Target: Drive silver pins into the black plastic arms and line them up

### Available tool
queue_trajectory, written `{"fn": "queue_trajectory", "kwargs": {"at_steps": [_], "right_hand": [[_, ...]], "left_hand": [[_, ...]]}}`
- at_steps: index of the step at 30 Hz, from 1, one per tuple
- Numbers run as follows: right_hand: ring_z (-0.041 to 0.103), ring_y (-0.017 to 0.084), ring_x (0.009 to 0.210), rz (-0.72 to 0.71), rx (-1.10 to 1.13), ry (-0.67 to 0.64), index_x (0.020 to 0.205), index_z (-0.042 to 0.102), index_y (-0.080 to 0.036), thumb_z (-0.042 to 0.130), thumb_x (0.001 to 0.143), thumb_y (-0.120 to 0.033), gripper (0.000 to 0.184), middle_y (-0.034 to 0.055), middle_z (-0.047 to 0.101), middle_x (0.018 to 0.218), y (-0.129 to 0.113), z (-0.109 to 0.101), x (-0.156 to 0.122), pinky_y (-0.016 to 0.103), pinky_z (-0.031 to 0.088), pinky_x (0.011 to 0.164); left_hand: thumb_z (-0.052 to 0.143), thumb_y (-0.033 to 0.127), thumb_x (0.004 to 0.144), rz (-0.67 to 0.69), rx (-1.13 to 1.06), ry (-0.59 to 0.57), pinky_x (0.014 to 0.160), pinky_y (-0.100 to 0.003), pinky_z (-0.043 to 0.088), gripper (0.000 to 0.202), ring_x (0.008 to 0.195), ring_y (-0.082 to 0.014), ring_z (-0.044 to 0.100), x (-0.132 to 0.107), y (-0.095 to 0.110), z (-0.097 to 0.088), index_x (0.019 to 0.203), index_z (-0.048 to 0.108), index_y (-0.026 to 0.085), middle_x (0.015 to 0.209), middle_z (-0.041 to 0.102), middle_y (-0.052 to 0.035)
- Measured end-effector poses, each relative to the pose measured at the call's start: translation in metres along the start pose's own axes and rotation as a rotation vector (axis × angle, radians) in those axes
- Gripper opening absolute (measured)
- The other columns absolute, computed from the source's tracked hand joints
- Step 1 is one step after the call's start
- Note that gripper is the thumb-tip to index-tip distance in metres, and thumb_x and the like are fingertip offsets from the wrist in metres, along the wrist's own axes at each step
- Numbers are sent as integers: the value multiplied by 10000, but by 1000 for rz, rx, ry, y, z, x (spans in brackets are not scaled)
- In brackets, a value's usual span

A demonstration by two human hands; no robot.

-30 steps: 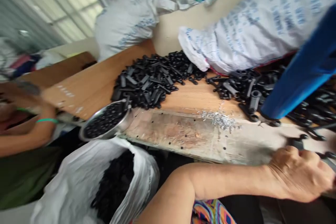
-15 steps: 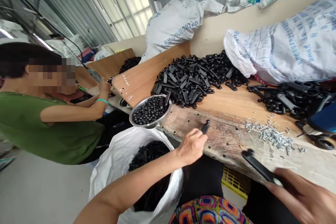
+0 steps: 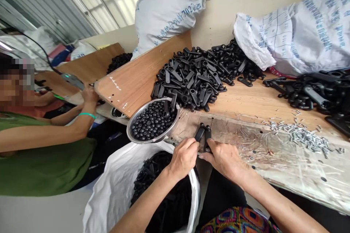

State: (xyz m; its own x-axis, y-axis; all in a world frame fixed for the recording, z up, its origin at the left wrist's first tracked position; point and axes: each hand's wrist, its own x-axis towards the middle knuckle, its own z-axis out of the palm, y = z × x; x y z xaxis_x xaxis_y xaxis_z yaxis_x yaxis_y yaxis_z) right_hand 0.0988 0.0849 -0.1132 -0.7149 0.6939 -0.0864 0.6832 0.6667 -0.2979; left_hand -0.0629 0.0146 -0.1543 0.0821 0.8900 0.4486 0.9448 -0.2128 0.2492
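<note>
My left hand point(image 3: 183, 157) and my right hand point(image 3: 224, 158) meet at the near edge of the wooden bench point(image 3: 246, 105). Each is closed on a black plastic handle piece, the left one point(image 3: 199, 132) and the right one point(image 3: 207, 134), held side by side with their ends pointing away from me. Just left of my hands sits a metal bowl point(image 3: 166, 131) full of small black balls. Behind it lies a large pile of black plastic pieces point(image 3: 202, 74).
A white bag point(image 3: 115, 193) of black parts stands open below my left arm. Small silver pins point(image 3: 300, 134) are scattered to the right. Big white sacks point(image 3: 300, 32) lie at the back. A person in green point(image 3: 41, 149) works at the left.
My right hand has brought its black piece from the lower right over to my left hand, and both pieces are now held together. The view has swung down and left.
</note>
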Motion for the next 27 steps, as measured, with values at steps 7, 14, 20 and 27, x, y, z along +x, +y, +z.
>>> {"fn": "queue_trajectory", "kwargs": {"at_steps": [7,14,20,27], "right_hand": [[639,193,883,-189,323,-50,1153,530,-199,499,888,-303,286,60,663,980,24,-8,-26,239,432,725],[605,148,804,-123,494,-66,1097,607,-212,587,845,-419,327,19,660,892,130,-36,-128,204,408,680],[589,152,729,384,452,186,1049,623,-182,515,875,-375,281,30,658,839,244,-63,-226,232,421,656],[634,214,762,710,-96,433,1092,598,-221,509,843,-308,278,54,660,920,324,-69,-202,273,413,577]], "left_hand": [[467,228,870,76,109,-12,938,-363,440,255,1136,-216,499,9,14,7,1096,561,158,1193,554,-93],[437,273,873,462,342,82,757,-372,422,238,937,-234,586,33,-6,19,1006,618,194,1062,628,-75],[494,350,859,595,87,2,854,-315,416,262,987,-187,579,111,69,23,1031,609,188,1075,628,-55],[405,271,868,383,-274,-435,710,-264,437,265,762,-141,574,241,216,121,771,634,178,792,635,-18]]}}
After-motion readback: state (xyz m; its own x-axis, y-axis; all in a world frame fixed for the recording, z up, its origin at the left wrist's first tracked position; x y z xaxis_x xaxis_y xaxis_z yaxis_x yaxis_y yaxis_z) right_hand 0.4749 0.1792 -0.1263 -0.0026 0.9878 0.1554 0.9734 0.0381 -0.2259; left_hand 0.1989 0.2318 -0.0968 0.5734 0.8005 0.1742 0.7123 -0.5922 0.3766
